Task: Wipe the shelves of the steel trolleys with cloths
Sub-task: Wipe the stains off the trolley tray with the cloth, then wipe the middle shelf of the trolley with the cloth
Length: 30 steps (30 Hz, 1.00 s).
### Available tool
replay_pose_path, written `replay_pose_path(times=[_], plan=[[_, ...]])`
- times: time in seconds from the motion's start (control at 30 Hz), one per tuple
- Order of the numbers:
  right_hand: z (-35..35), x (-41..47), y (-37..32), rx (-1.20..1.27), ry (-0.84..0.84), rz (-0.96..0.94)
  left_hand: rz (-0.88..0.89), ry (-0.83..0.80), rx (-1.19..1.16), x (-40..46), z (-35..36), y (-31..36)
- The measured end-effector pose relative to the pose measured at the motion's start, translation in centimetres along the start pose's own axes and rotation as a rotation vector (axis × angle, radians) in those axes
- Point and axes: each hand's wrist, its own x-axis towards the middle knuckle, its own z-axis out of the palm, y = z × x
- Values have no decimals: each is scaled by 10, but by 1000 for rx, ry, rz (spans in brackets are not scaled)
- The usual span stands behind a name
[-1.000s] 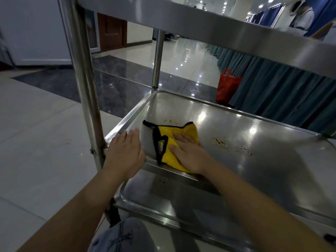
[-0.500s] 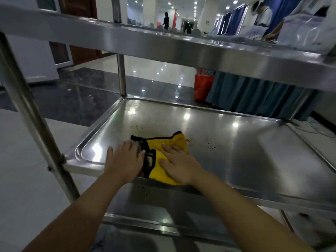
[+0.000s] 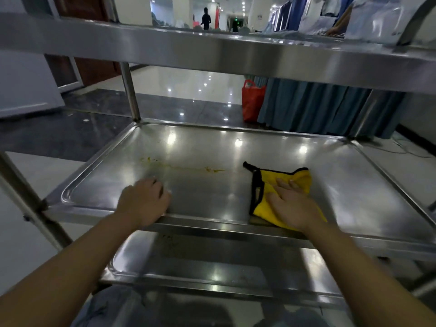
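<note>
The steel trolley's middle shelf (image 3: 212, 142) fills the head view, shiny, with yellow smears (image 3: 184, 167) across its centre. A folded yellow cloth with black edging (image 3: 283, 185) lies on the shelf's front right. My right hand (image 3: 292, 206) presses flat on the cloth with straight fingers. My left hand (image 3: 144, 201) rests on the shelf's front left, near the front rim, fingers slightly bent and holding nothing. A top shelf (image 3: 212, 53) runs overhead and a lower shelf (image 3: 212, 267) shows beneath.
Trolley posts stand at the back left (image 3: 129, 93) and front left (image 3: 28, 204). Beyond the trolley a red bag (image 3: 252, 100) sits on the glossy floor beside blue-draped tables (image 3: 318, 107). A person (image 3: 205, 18) stands far down the hall.
My right hand has slid the yellow cloth to the right along the shelf, away from my left hand, uncovering yellow smears in the middle. The camera has turned rightwards.
</note>
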Motion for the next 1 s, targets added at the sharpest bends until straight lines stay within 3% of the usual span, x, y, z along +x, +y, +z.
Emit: replay_pose_path(times=[0.13, 0.23, 0.57, 0.8, 1.0], plan=[[10, -1, -24, -96, -71, -201, 149, -4, -1, 0, 16, 64], [4, -2, -7, -58, -92, -256, 157, 25, -60, 4, 20, 69], [-29, -12, 82, -55, -18, 128, 151, 16, -57, 4, 21, 69], [-12, -14, 41, -18, 162, 153, 177, 90, -107, 0, 19, 70], [-28, -48, -19, -179, 54, 79, 177, -132, -51, -13, -1, 72]])
